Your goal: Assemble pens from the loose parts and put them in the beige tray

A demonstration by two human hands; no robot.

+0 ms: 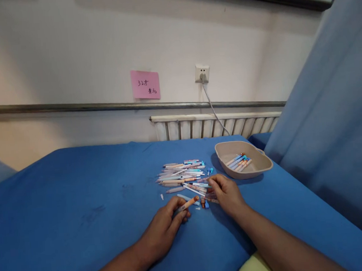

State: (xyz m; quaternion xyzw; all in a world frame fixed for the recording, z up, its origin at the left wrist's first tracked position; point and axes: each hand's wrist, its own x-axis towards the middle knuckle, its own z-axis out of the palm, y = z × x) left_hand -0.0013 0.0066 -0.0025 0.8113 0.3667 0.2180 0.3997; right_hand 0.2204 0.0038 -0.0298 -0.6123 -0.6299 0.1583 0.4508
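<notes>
My left hand point(170, 218) is closed around a pen barrel point(188, 204) with an orange upper end, which points up and to the right. My right hand point(224, 192) has its thumb and index finger pinched together at the right side of a pile of pen parts point(179, 177). What sits between those fingertips is too small to make out. White, orange and pale blue barrels and thin refills lie mostly sideways in the pile. Between my hands are a brown cap piece point(203, 203) and a blue cap piece point(207, 205). Small white tips point(162, 197) lie near the left hand.
A beige basin point(263, 166) stands at the back right with several pens point(239, 163) inside. More blue cap pieces point(210, 171) lie beside the pile. The blue-covered table point(79, 192) reaches a wall with a radiator point(196, 128). A blue curtain point(326, 92) hangs at the right.
</notes>
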